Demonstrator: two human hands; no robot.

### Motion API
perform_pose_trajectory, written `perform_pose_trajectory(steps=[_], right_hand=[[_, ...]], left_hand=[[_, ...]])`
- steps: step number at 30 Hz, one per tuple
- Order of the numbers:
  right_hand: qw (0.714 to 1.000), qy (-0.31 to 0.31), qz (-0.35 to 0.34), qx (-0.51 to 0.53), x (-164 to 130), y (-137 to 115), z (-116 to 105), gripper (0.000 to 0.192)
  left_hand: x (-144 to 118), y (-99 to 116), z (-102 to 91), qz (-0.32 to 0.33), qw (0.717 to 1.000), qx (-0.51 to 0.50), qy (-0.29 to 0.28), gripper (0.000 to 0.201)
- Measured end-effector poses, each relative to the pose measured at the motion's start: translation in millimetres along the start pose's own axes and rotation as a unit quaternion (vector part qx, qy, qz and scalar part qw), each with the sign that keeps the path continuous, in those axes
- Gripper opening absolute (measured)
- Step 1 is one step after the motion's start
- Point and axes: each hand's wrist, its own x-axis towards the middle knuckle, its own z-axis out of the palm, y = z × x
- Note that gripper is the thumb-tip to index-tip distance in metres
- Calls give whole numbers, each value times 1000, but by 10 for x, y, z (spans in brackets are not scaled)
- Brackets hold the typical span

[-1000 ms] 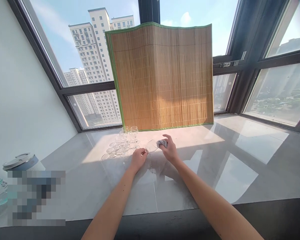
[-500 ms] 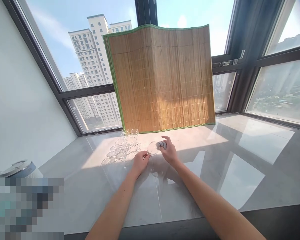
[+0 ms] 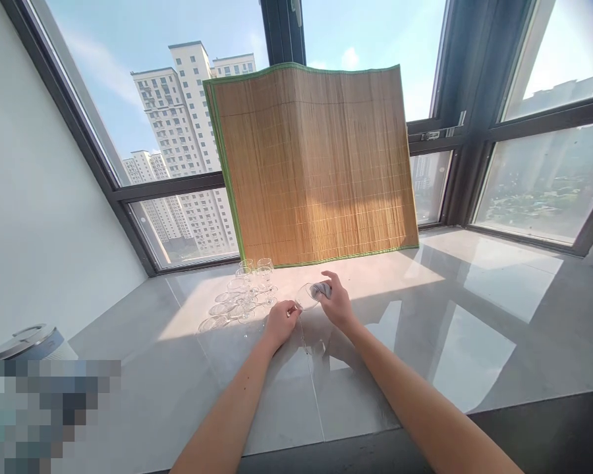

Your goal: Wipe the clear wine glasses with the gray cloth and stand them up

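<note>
A clear stemmed glass (image 3: 305, 298) is tilted between my two hands above the sill. The fingers of my left hand (image 3: 281, 321) pinch its near left edge. Bunched in the fingers of my right hand (image 3: 338, 305) is a grey-and-white cloth (image 3: 321, 289), pressed to the right end of the glass; whether it is inside or only against it I cannot tell. The index finger of that hand sticks up, curled. To the left, several clear stemmed glasses (image 3: 246, 296) stand close together, overlapping in view.
A bamboo mat (image 3: 316, 164) with green edging leans against the window behind the glasses. The glossy grey tiled sill (image 3: 277, 415) ends at a dark front edge. At the far left stands a lidded container (image 3: 24, 342), partly covered by a pixelated patch.
The view has shifted slightly. Both hands keep hold of the glass and cloth; the glass has turned a little, and the cloth now overlaps its right end more.
</note>
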Motion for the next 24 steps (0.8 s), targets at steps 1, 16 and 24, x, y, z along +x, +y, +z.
perform_pose_trajectory(steps=[1, 16, 24], right_hand=[[1000, 0, 0, 1, -1, -4, 6, 51], [999, -8, -32, -25, -43, -108, 218, 56], [982, 17, -154, -106, -33, -446, 275, 61]], left_hand=[[3, -3, -3, 0, 1000, -4, -1, 21], [95, -167, -37, -76, 994, 23, 74, 23], [89, -149, -107, -61, 990, 87, 88, 23]])
